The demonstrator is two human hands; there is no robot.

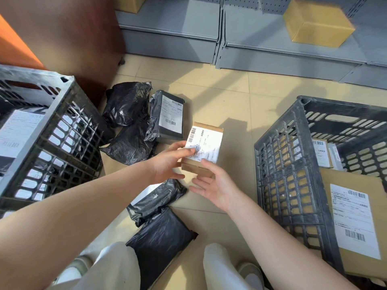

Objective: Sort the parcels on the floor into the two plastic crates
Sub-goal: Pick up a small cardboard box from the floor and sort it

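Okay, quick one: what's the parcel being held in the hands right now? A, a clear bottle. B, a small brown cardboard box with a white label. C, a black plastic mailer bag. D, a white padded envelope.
B: the left hand grips a small brown cardboard box bearing a white label, with the right hand open just below it.

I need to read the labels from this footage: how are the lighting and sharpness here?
Head view: sunlight bands the floor and washes out the label on the small cardboard box; the box on the shelf is motion-blurred; wide-angle distortion bends both crates' walls.
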